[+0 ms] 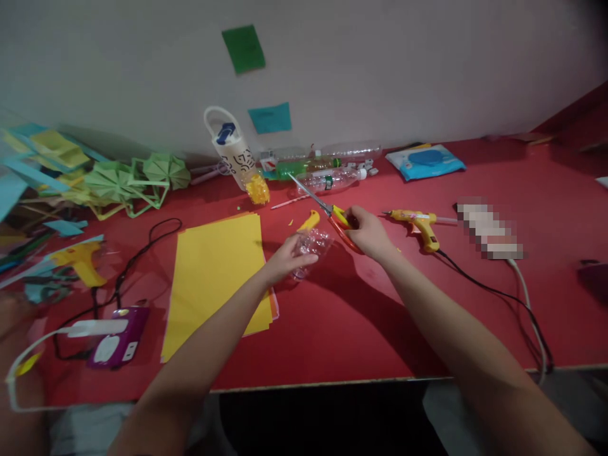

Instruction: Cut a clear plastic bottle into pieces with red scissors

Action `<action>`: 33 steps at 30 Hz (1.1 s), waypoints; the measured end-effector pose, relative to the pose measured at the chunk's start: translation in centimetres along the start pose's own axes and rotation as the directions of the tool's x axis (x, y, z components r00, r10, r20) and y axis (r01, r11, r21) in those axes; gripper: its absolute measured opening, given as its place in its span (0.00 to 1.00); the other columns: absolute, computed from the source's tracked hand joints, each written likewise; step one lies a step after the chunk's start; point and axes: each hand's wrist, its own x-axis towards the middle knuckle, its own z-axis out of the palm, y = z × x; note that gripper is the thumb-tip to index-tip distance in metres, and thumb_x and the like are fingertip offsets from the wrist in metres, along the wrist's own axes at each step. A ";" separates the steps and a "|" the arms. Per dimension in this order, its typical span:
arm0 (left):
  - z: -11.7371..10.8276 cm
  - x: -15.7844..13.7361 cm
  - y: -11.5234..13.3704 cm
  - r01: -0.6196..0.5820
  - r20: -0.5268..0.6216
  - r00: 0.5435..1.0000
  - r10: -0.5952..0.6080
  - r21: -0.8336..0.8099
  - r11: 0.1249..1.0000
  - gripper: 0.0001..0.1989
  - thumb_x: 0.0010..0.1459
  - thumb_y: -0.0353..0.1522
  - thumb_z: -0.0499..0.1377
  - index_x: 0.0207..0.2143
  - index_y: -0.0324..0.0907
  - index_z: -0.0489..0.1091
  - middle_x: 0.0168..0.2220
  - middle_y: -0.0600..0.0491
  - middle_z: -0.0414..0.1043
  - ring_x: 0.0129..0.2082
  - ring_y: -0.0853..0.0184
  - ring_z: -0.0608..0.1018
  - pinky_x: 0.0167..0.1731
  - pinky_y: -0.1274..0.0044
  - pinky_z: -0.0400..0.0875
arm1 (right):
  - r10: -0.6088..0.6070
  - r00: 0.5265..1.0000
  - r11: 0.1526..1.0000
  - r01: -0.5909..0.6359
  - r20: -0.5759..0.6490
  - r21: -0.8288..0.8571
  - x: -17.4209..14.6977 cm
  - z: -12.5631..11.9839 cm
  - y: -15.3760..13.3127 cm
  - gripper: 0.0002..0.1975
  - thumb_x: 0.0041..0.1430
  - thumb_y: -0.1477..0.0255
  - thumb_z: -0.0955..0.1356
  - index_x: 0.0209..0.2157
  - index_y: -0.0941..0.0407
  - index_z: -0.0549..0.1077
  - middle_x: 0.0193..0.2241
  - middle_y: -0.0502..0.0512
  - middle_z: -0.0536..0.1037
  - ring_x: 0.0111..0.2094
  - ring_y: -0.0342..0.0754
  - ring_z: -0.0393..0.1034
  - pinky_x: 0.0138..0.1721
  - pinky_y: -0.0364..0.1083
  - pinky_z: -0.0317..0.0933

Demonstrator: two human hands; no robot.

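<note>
My left hand (288,258) is closed round a clear plastic bottle piece (317,244) just above the red table. In my right hand (365,229) is a pair of scissors (339,221) with orange and yellow handles. The blades are together or nearly so, pointing up and to the left, apart from the plastic piece. Behind the plastic piece lies a yellow curved object (310,220), perhaps a cutter handle; its lower end is hidden. Yellow paper sheets (216,272) lie in a stack left of my left hand.
Several plastic bottles (327,182) lie along the wall beside a white tumbler (236,155). A yellow glue gun (418,225) and a power strip (489,229) lie right, another glue gun (83,263) left. Blue wipes (425,162) and paper models (114,180) stand behind. Cables cross both sides.
</note>
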 end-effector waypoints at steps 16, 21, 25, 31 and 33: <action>1.4 -3.3 1.0 -0.182 -0.087 0.963 0.253 0.481 0.857 0.38 0.48 0.42 0.67 0.57 0.51 0.53 0.58 0.43 0.65 0.56 0.51 0.73 0.54 0.55 0.72 | 0.007 0.923 0.800 -0.237 0.386 0.551 -5.2 0.6 -1.4 0.13 0.52 0.62 0.71 0.26 0.50 0.62 0.12 0.42 0.66 0.14 0.41 0.59 0.18 0.44 0.55; 0.3 -3.8 1.5 -0.223 0.063 0.975 0.215 0.353 0.909 0.30 0.55 0.42 0.59 0.59 0.51 0.57 0.58 0.44 0.63 0.60 0.50 0.70 0.57 0.56 0.69 | -0.056 0.942 0.822 -0.144 0.331 0.551 -5.1 0.6 -1.1 0.10 0.50 0.68 0.69 0.26 0.50 0.61 0.16 0.44 0.69 0.18 0.44 0.64 0.23 0.47 0.60; 0.6 -3.7 1.3 -0.054 0.094 0.995 0.037 0.194 0.980 0.29 0.46 0.43 0.67 0.48 0.50 0.61 0.54 0.46 0.67 0.40 0.59 0.79 0.39 0.65 0.78 | -0.046 0.960 0.790 -0.134 0.275 0.598 -4.8 0.6 -1.0 0.13 0.50 0.63 0.71 0.26 0.50 0.63 0.16 0.45 0.70 0.18 0.44 0.63 0.22 0.47 0.60; 1.4 -3.5 0.8 -0.090 -0.084 0.992 0.098 0.097 0.991 0.36 0.47 0.46 0.65 0.56 0.51 0.55 0.51 0.46 0.69 0.31 0.68 0.74 0.32 0.70 0.75 | -0.017 0.975 0.727 -0.139 0.220 0.673 -5.1 0.7 -0.8 0.18 0.53 0.56 0.72 0.24 0.53 0.65 0.15 0.44 0.66 0.14 0.39 0.57 0.17 0.44 0.52; 1.3 -3.2 0.5 -0.124 -0.108 0.986 0.129 0.055 0.991 0.32 0.52 0.46 0.61 0.57 0.51 0.55 0.49 0.47 0.69 0.32 0.67 0.75 0.31 0.71 0.75 | -0.005 0.973 0.710 -0.160 0.232 0.686 -5.2 0.8 -0.8 0.20 0.53 0.52 0.71 0.26 0.53 0.67 0.14 0.43 0.65 0.13 0.38 0.54 0.16 0.43 0.50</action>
